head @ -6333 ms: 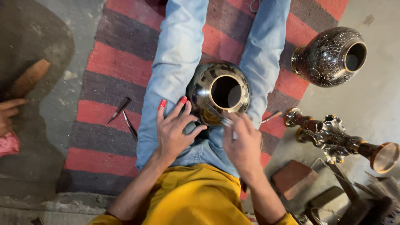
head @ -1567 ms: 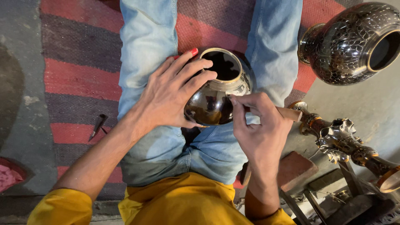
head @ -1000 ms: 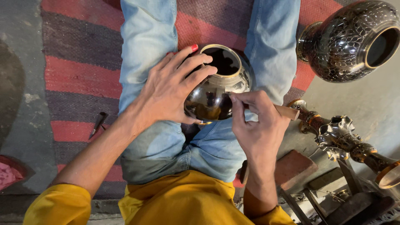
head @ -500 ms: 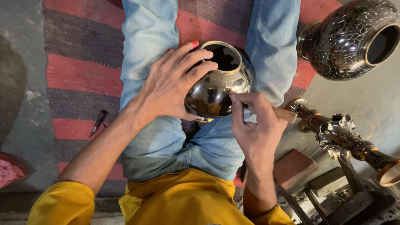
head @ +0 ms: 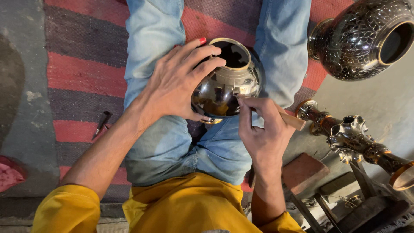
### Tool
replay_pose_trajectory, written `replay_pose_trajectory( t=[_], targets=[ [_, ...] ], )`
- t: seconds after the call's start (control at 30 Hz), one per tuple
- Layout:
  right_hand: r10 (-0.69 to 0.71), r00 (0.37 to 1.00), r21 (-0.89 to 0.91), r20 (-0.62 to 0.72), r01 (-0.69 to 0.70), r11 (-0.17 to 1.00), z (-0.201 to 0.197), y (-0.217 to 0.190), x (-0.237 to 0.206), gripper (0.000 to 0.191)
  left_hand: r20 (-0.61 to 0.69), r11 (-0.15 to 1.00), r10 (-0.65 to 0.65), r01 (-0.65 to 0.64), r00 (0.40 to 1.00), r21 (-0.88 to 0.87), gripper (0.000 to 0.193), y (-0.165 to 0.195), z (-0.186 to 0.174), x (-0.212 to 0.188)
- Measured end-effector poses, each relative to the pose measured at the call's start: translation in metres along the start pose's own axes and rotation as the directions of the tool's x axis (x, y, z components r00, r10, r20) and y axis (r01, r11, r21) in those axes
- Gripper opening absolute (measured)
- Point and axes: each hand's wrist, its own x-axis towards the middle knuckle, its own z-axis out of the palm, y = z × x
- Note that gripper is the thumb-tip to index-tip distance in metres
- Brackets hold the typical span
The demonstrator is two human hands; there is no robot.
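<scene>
A shiny dark metal vase (head: pixel 226 88) with a brass-coloured rim rests on my lap between my blue-jeaned legs, its mouth pointing away from me. My left hand (head: pixel 179 82) wraps over its left side, fingers spread up to the rim. My right hand (head: pixel 263 131) grips a small tool with a wooden handle (head: pixel 291 121); its tip touches the vase's right flank.
A larger engraved dark vase (head: pixel 360 39) lies on its side at the top right. An ornate metal stem piece (head: pixel 349 138) lies to the right, beside a brick (head: pixel 304 172). A small dark tool (head: pixel 102 124) lies on the red and grey striped rug (head: pixel 82 73).
Since the oldest frame the view has closed in and the vase has turned under my left hand. Over the last second both hands hold nearly still, the tool staying against the vase.
</scene>
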Motion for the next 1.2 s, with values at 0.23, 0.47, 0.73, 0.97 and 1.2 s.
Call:
replay_pose_trajectory(
  t=[0.23,0.47,0.73,0.97,1.2],
  targets=[
    [-0.123,0.992,0.100,0.025,0.120,0.988,-0.005,0.003,-0.007,0.017,0.008,1.000,-0.026,0.026,1.000,0.005,0.122,0.000,0.000,-0.001],
    [-0.115,0.991,0.132,-0.072,0.123,0.983,0.007,0.006,-0.011,0.020,-0.009,0.999,0.007,-0.008,1.000,-0.032,0.121,-0.001,0.000,0.000],
    [-0.228,0.972,0.057,-0.059,0.232,0.971,0.005,0.006,-0.015,0.020,-0.032,0.998,0.023,-0.025,0.999,-0.065,0.119,-0.004,-0.003,0.003],
    [0.023,0.996,0.237,-0.092,0.000,0.972,0.016,0.032,-0.011,0.013,-0.064,0.989,-0.144,0.141,0.987,-0.053,0.130,0.021,0.013,-0.018],
    [0.158,0.984,0.716,-0.086,-0.049,0.696,0.037,0.080,0.008,0.014,-0.276,0.874,-0.469,0.397,0.839,-0.279,0.127,0.080,0.089,-0.057]
  ],
)
